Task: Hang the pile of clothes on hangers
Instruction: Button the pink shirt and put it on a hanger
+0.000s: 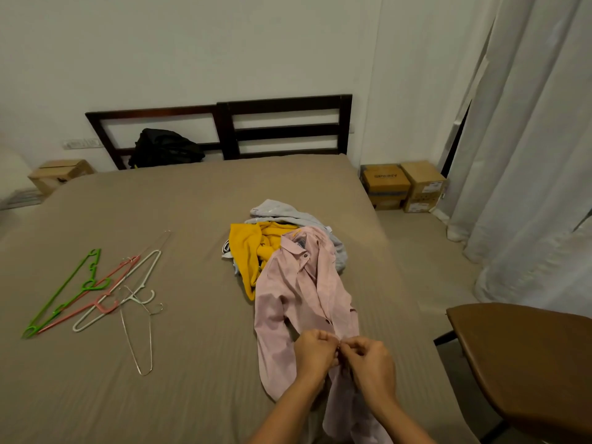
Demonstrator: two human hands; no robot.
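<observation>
Closest to me, my left hand and right hand meet at the front placket of the pink shirt. The fingers of both are curled and pinch the fabric at one spot low on the button line, fingertips almost touching. The shirt lies lengthwise on the bed, its hem toward me and its collar away, with one sleeve folded along its left side.

To my right, a brown padded surface juts in beside the bed.

Off to my left, well apart from the shirt, the hangers lie loose on the sheet: a wire hanger nearest, then a white hanger, a pink hanger and a green hanger, overlapping one another.

Beyond the shirt's collar sits the rest of the pile: a yellow garment partly under the shirt and a grey garment behind it.

Farther back, a black bag leans against the dark headboard. Cardboard boxes are stacked on the floor at the right, near the white curtain.
</observation>
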